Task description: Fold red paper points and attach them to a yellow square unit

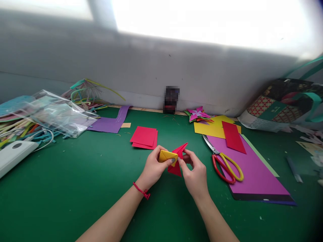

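Note:
Both my hands meet over the middle of the green table (75,188). My left hand (153,168), with a red cord at the wrist, is closed on a folded yellow paper piece (166,156). My right hand (195,174) pinches a folded red paper piece (179,153) with pointed flaps. The yellow piece is pushed against the red one where the fingers meet. Part of the red piece hangs below the fingers.
A stack of red paper squares (144,137) lies just beyond the hands. Scissors (224,163) with red and yellow handles rest on a purple sheet (252,168) at right, near a yellow sheet (212,129), a red strip (233,137) and a finished paper star (199,115). Plastic bag (58,112) and strips at left.

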A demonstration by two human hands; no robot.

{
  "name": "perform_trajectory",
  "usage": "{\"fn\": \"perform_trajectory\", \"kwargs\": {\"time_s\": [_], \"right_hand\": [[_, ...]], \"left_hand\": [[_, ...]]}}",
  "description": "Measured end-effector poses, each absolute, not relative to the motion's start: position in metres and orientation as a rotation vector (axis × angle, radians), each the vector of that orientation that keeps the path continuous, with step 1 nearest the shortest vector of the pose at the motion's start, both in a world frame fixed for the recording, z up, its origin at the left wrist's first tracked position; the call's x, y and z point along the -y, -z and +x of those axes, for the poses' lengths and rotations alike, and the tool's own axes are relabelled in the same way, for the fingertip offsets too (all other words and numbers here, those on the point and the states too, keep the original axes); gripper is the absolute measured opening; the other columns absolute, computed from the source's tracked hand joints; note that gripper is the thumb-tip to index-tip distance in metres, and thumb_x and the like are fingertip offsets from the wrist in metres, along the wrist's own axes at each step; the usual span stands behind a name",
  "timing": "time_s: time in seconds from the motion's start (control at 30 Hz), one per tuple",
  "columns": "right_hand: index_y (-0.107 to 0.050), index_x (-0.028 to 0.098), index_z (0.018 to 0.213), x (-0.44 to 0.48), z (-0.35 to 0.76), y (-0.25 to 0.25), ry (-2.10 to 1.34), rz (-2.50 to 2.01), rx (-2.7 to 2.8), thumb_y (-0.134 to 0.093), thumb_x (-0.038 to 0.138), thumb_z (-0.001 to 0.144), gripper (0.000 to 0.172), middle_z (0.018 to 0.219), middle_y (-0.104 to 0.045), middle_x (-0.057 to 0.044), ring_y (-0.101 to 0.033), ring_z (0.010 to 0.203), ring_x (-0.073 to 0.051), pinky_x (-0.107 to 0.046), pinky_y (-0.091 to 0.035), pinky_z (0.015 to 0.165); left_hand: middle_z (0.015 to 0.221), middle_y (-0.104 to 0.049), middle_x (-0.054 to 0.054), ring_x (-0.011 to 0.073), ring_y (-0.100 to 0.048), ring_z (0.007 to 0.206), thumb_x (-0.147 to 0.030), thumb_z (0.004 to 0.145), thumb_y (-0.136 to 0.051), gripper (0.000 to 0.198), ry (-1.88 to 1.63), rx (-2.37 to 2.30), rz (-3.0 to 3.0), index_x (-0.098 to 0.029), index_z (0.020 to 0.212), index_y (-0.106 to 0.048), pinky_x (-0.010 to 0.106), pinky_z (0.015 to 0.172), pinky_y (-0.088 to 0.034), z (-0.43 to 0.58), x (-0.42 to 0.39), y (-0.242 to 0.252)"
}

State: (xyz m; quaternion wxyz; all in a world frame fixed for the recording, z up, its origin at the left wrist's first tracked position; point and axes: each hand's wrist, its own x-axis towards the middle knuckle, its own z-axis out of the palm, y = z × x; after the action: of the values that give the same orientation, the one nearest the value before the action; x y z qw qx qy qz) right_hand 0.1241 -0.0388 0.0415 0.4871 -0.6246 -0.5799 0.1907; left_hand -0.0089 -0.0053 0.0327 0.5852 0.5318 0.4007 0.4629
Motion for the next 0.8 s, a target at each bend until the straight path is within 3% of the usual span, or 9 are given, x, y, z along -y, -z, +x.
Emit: {"fn": "perform_trajectory", "kwargs": {"time_s": [0.27, 0.53, 0.8], "right_hand": [[-0.055, 0.019, 0.094, 0.0399, 0.1261, -0.0453, -0.532, -1.534, 1.398, -0.052, 0.019, 0.075, 0.02, 0.078, -0.062, -0.003, -0.057, 0.069, -0.017, -0.03, -0.047, 0.064], [-0.053, 0.018, 0.095, 0.0405, 0.121, -0.0436, -0.542, -1.477, 1.317, -0.052, 0.021, 0.076, 0.02, 0.086, -0.062, -0.005, -0.059, 0.077, -0.018, -0.031, -0.049, 0.068], [-0.052, 0.019, 0.096, 0.0392, 0.1218, -0.0433, -0.523, -1.481, 1.29, -0.053, 0.021, 0.076, 0.021, 0.086, -0.061, -0.004, -0.059, 0.077, -0.017, -0.03, -0.048, 0.069]], "left_hand": [[0.098, -0.057, 0.007, 0.0193, -0.053, 0.09, -0.026, 0.069, -0.062, 0.037, -0.893, -0.849, 1.147, -0.018, 0.105, -0.052, 0.029, 0.075, -0.044, -0.0127, 0.0017, -0.0346], [0.102, -0.059, 0.007, 0.0196, -0.053, 0.095, -0.026, 0.068, -0.065, 0.045, -0.886, -0.792, 0.963, -0.019, 0.11, -0.051, 0.03, 0.08, -0.043, -0.0113, 0.0036, -0.0333], [0.097, -0.061, 0.007, 0.0179, -0.055, 0.088, -0.027, 0.066, -0.067, 0.037, -0.816, -0.787, 0.925, -0.016, 0.1, -0.059, 0.028, 0.078, -0.042, -0.0119, 0.0039, -0.0296]]}}
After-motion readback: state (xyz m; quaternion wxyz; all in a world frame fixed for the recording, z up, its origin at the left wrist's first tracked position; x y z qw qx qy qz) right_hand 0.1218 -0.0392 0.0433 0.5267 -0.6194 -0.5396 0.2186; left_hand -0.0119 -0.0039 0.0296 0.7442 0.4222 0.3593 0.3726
